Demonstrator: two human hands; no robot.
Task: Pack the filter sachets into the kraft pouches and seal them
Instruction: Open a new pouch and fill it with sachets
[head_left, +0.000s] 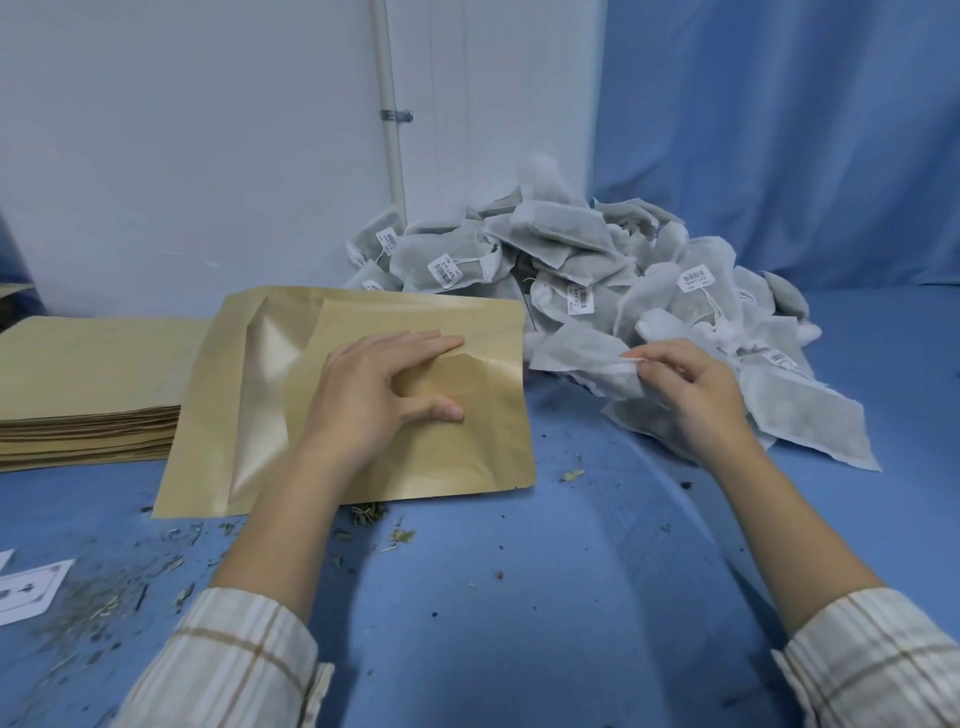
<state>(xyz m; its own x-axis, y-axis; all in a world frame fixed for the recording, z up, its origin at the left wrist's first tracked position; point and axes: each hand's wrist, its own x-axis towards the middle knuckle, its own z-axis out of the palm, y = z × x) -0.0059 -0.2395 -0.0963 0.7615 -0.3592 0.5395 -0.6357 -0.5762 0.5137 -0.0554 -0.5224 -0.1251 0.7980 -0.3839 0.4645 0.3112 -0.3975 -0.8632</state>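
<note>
The stack of pouches (88, 384) is cut off by the left edge. A printed card (28, 590) at the lower left is partly cropped, and its print is too blurred to be read. The barcode labels (445, 271) on the sachets (571, 244) are too small to be read. Part of the sachet (613, 376) pinched by the right hand (691, 384) is hidden behind the fingers.

Packing workshop: heaped sachets (597, 270), stacked kraft pouches (88, 384).

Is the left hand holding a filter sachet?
No, the left hand rests flat on the kraft pouch; the right hand pinches a sachet.
</note>
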